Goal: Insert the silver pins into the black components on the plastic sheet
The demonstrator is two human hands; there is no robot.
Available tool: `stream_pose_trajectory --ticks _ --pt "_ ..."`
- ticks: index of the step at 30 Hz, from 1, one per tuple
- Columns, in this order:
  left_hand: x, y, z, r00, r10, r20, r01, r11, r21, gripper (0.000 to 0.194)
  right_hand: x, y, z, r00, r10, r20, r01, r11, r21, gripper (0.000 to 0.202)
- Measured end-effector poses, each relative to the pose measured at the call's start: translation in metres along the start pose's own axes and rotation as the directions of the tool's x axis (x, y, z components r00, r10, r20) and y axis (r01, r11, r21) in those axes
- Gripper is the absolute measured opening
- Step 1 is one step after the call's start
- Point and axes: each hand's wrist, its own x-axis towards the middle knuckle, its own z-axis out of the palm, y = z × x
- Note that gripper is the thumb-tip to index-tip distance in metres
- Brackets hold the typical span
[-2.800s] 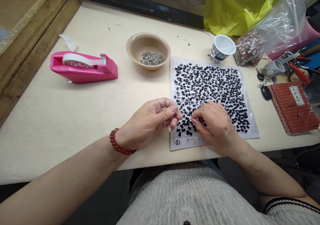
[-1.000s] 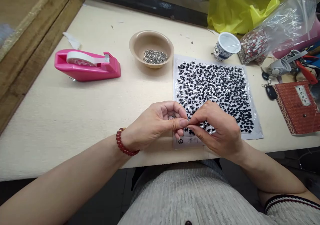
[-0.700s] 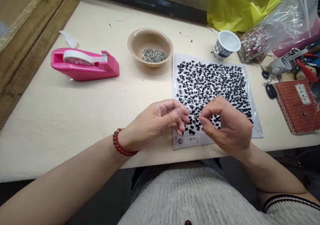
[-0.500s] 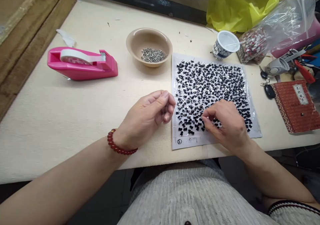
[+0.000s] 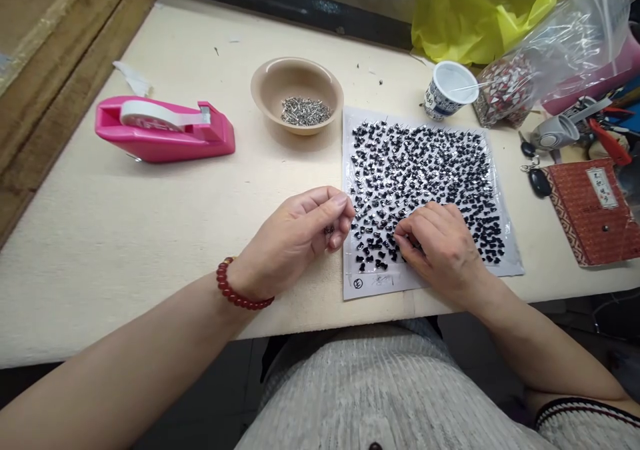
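Observation:
A white sheet point(image 5: 370, 287) lies on the table, its film crowded with small black pieces point(image 5: 415, 163), some with thin metal pins sticking up. Beside the sheet's left edge, my left hand point(image 5: 305, 230) is curled closed around a few small metal pins point(image 5: 329, 230), thumb pressed to the fingers. Over the lower middle of the sheet, my right hand point(image 5: 440, 250) is closed in a pinch, fingertips down among the black pieces; whatever is between them is too small to make out. A beige bowl point(image 5: 267, 97) behind my left hand holds many silvery pins point(image 5: 305, 111).
At the left stands a pink tape dispenser point(image 5: 170, 140). Behind the sheet are a patterned paper cup point(image 5: 445, 97), a clear bag of red and white pieces point(image 5: 507, 90) and a yellow plastic bag point(image 5: 470, 17). A red-brown pouch point(image 5: 595, 223) lies at the right with keys.
My right hand has shifted slightly left over the sheet, its fingertips still pinched. My left hand has moved a little toward the sheet and down.

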Motion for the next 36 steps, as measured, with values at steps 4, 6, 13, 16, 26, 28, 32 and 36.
stream_pose_trajectory --ticks 4,6,13,16,26,28,32,36 --pt "-0.001 0.000 -0.002 1.000 -0.015 0.018 0.016 1.000 -0.021 0.020 0.000 -0.001 0.000 1.000 0.007 0.013 -0.007 1.000 -0.010 0.016" --pt "0.000 -0.001 -0.002 0.999 -0.026 0.044 0.029 0.997 -0.068 0.021 -0.001 0.000 -0.001 1.000 0.002 0.005 -0.002 1.000 -0.002 0.015" --pt "0.002 0.002 0.003 0.989 -0.058 0.137 0.094 0.955 -0.281 0.048 0.005 0.005 -0.017 0.995 -0.003 -0.100 0.018 0.988 0.154 0.007" --pt "0.001 0.003 0.004 0.986 -0.063 0.155 0.113 0.935 -0.337 0.056 0.020 -0.005 -0.026 0.991 -0.061 -0.123 0.089 0.967 0.237 0.007" --pt "0.001 -0.002 0.003 0.979 0.012 0.201 0.063 0.931 -0.360 0.048 0.049 -0.029 -0.013 0.951 -0.293 -0.100 0.289 0.956 -0.056 0.014" --pt "0.001 -0.002 0.003 0.974 0.034 0.222 0.046 0.937 -0.347 0.045 0.050 -0.028 -0.013 0.954 -0.280 -0.103 0.279 0.960 -0.023 0.013" --pt "-0.001 -0.004 0.003 0.965 0.068 0.252 0.001 0.965 -0.264 0.024 0.053 -0.021 -0.014 0.972 -0.146 -0.187 0.174 0.974 0.143 0.013" --pt "-0.003 -0.003 0.001 0.977 0.029 0.212 0.002 0.989 -0.148 0.007 0.053 -0.016 -0.013 0.961 -0.043 -0.272 0.129 0.943 0.307 0.008"
